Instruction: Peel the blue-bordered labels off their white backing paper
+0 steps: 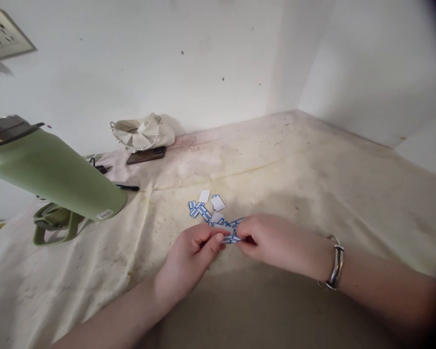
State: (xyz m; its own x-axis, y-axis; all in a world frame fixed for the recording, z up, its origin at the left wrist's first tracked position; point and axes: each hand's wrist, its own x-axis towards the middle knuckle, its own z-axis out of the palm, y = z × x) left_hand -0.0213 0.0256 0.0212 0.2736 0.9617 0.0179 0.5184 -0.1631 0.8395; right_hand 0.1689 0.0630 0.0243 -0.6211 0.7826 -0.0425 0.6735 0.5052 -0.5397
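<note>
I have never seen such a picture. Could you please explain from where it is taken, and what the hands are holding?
There is no machine here. A camera worn on a person's head looks forward and down at that person's own bare hands. The left hand and right hand pinch blue-bordered slips; I cannot tell how many. Just beyond, on the cloth, lie loose slips, some plain white. At left stands a green tumbler; near the wall are a white handbag and, before it, a phone.
</note>
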